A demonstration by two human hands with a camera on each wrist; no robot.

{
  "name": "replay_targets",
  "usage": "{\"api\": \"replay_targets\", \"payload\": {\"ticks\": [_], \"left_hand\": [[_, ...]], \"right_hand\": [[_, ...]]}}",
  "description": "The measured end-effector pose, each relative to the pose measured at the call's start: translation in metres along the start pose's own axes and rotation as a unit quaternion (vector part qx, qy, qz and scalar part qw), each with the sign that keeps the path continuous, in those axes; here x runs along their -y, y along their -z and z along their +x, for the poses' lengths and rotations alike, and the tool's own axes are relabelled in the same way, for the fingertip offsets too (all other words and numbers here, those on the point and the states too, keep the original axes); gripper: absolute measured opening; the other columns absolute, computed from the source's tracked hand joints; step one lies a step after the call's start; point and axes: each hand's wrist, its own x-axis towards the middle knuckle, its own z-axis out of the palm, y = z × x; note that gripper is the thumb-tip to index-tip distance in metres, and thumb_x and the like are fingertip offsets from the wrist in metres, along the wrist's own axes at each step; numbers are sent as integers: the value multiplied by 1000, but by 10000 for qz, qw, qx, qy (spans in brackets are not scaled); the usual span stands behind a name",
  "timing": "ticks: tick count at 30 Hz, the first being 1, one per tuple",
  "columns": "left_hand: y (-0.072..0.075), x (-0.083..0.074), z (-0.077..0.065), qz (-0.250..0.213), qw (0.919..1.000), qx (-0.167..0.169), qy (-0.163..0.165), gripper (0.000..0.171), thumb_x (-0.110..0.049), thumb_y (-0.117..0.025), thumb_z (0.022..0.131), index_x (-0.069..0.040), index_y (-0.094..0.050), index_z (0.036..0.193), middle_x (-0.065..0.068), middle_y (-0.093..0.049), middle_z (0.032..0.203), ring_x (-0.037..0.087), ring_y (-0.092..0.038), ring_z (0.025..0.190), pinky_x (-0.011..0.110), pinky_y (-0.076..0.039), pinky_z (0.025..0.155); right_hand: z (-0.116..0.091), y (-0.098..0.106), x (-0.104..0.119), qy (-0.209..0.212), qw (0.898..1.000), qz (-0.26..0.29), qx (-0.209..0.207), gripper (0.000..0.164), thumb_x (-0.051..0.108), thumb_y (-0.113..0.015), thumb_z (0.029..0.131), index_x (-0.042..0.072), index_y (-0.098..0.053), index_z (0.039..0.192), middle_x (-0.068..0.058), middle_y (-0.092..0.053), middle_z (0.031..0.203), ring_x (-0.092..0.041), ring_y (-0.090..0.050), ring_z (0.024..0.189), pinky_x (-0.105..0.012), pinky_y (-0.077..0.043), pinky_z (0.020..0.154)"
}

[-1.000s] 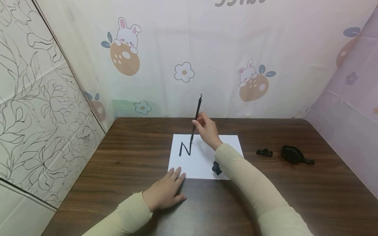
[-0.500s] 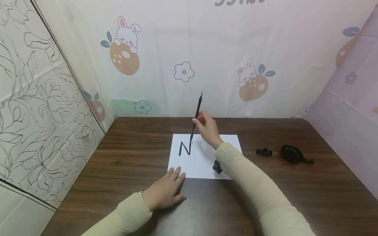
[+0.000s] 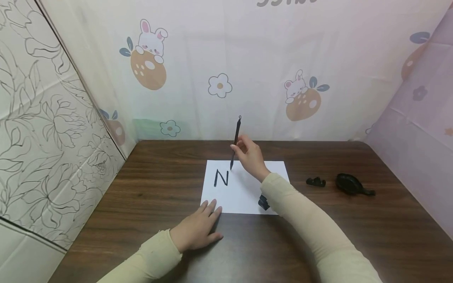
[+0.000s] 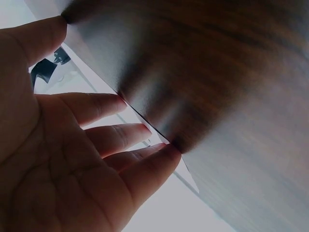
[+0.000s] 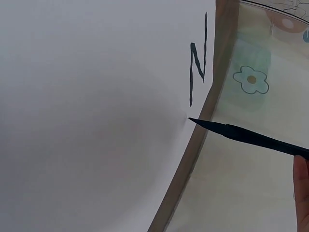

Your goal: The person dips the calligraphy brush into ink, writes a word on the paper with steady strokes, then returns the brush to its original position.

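My right hand [image 3: 250, 157] pinches a dark ink brush [image 3: 237, 131] near the middle of its handle, held almost upright. In the right wrist view the pointed tip of the brush [image 5: 231, 131] is just beside a black letter N [image 5: 198, 63]. That letter stands on the left part of a white sheet of paper [image 3: 240, 196]. My left hand [image 3: 198, 228] lies with fingers straight, its fingertips on the paper's near-left edge. A black paperweight [image 3: 263, 202] sits on the sheet's near-right part, partly hidden by my right sleeve.
On the brown wooden table [image 3: 141, 196], a small black brush rest [image 3: 315, 182] and a black inkstone-like dish [image 3: 350, 184] with a short handle lie to the right. A printed curtain [image 3: 255, 59] hangs behind the table's far edge.
The brush has finished the N's right upstroke and come away from its top end, a little to the right. The left hand has stayed in place.
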Motion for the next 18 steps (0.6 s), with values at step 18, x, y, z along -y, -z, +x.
{"api": "replay_targets", "payload": {"ticks": [18], "left_hand": [[-1, 0, 1, 22, 10000, 32, 19, 74, -52, -58, 93, -7, -41, 149, 19, -32, 158, 40, -32, 145, 49, -36, 114]], "right_hand": [[-10, -1, 0, -100, 9999, -43, 51, 26, 30, -60, 98, 15, -55, 118, -8, -65, 106, -25, -65, 101, -44, -56, 89]]}}
